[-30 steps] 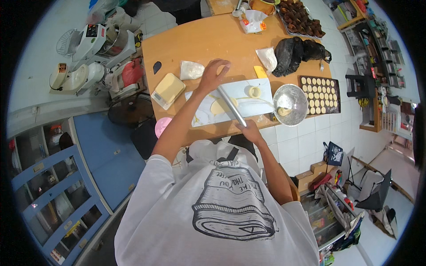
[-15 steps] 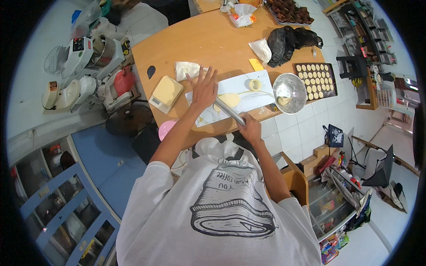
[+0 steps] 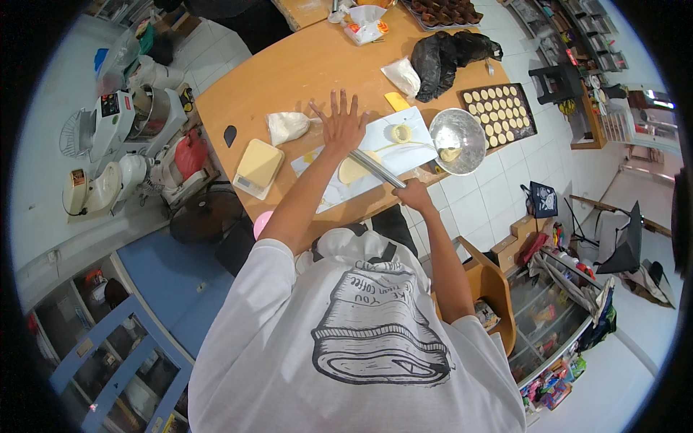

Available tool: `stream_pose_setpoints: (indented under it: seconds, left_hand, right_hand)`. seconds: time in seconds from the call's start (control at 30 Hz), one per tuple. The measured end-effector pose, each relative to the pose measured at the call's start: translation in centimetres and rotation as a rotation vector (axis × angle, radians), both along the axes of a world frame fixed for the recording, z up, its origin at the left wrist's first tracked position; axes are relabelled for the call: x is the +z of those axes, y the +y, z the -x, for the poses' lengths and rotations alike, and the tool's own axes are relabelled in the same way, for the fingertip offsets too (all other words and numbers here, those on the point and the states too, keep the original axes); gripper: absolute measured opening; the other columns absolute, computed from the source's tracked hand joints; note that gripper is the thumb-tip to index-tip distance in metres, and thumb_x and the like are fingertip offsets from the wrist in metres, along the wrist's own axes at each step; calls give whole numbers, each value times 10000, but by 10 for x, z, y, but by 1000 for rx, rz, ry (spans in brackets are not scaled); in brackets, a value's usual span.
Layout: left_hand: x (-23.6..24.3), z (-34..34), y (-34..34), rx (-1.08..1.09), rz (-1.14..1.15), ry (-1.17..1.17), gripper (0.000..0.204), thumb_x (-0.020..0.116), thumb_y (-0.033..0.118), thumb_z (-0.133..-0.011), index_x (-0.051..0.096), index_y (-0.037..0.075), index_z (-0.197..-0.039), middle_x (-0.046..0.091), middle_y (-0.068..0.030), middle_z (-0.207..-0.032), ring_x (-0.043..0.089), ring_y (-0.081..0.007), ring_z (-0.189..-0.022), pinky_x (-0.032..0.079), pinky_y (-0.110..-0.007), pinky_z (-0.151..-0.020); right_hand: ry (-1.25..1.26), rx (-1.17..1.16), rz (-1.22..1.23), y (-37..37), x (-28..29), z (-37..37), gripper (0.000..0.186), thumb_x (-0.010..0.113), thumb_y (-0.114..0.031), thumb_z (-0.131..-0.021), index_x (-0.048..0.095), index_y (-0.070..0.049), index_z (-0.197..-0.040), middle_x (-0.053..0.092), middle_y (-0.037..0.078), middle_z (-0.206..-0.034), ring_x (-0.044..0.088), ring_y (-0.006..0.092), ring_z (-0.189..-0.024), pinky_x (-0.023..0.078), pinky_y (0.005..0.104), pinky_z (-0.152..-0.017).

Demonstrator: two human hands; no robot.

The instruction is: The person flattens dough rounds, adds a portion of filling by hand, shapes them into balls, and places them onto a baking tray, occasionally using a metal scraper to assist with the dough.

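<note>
A silver metal rolling pin [image 3: 378, 169] lies slantwise across a flat sheet of pale yellow dough [image 3: 351, 172]. My left hand [image 3: 342, 128] presses its palm near the far end of the pin, fingers spread and stretched out. At the near end, my right hand [image 3: 413, 195] is closed round the pin. Both dough and pin are on a white board [image 3: 414, 121]. A pale yellow ring [image 3: 401, 133] sits on the board beyond the dough, beside a thin strip. To the right stands a metal bowl [image 3: 465, 133] with a dough lump [image 3: 450, 154] inside.
Left on the wooden table [image 3: 274, 79] are a kitchen scale [image 3: 258, 167] and a white bag [image 3: 287, 127]. A tray of dough rounds [image 3: 498, 114] stands right. Black plastic bags [image 3: 442, 63], a yellow scraper [image 3: 397, 101] and a tray of brown cups [image 3: 444, 13] lie farther back.
Both hands and the rolling pin have moved away from my body, across the dough sheet. My left hand's fingers are still spread. The whole view has turned and shifted slightly.
</note>
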State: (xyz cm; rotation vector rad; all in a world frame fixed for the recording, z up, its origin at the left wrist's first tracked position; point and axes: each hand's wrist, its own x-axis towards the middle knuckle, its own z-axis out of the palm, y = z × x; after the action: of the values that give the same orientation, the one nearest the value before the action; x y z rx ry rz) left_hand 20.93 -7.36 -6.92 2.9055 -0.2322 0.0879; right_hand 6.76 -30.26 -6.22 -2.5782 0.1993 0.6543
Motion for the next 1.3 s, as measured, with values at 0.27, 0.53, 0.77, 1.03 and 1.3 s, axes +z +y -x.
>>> stream_pose_setpoints:
  seconds: [0.27,0.53,0.77,1.03,1.3]
  left_hand:
    - [13,5,7,-141,189,40,525,366,393,-1068,494,69,-1461,357,-130,-1603,220,-315,-1535,-74,-816,-1085]
    - [21,49,23,-244,133,-62,468,454,276,-1037,498,90,-1464,392,-73,-1587,253,-306,-1525,-17,-836,-1078]
    - [20,17,-13,-274,42,-57,516,450,304,-1024,460,129,-1510,443,-75,-1567,262,-304,-1525,-45,-847,-1070]
    - [21,-14,-27,-304,117,174,563,362,448,-1071,447,107,-1511,454,-115,-1560,311,-296,-1508,-93,-812,-1086]
    - [27,31,18,-220,291,132,540,360,400,-1081,471,53,-1479,497,-112,-1525,356,-274,-1486,-62,-774,-1125]
  right_hand:
    - [-341,35,100,27,24,20,225,672,-233,-842,594,-22,-838,689,206,-796,688,414,-760,549,510,-674]
    - [-138,19,41,25,1,33,283,654,-291,-867,681,-10,-880,697,236,-834,696,426,-760,570,510,-701]
    - [73,-68,-82,-2,-6,7,372,691,-301,-749,758,22,-923,719,273,-871,708,441,-797,575,502,-777]
    - [362,-167,-685,-4,14,6,366,709,-342,-930,668,20,-890,607,121,-679,551,243,-595,463,426,-597]
    - [-253,72,-451,30,2,55,440,698,-446,-913,716,-11,-974,680,228,-761,669,399,-702,521,471,-680]
